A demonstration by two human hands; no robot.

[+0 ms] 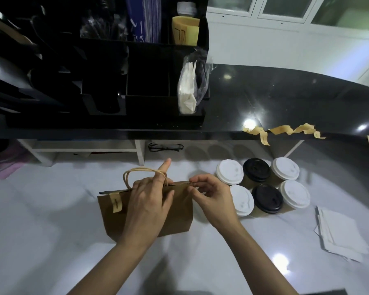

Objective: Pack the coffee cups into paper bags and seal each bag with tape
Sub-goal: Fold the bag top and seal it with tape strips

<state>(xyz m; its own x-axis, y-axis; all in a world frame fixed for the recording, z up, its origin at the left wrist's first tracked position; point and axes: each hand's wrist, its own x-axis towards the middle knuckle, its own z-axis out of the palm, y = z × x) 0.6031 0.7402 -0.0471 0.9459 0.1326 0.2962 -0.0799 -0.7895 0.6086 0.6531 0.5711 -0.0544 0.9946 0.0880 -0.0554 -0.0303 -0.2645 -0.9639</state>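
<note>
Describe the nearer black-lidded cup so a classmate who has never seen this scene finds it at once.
On the white table, right of the brown paper bag, six lidded cups stand in two rows of three. The cup is the middle one of the row nearer the person: its lid is black, those either side white.

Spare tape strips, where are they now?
Head view, right of centre: the spare tape strips hang off the front edge of the black counter, above the six lidded cups.
</note>
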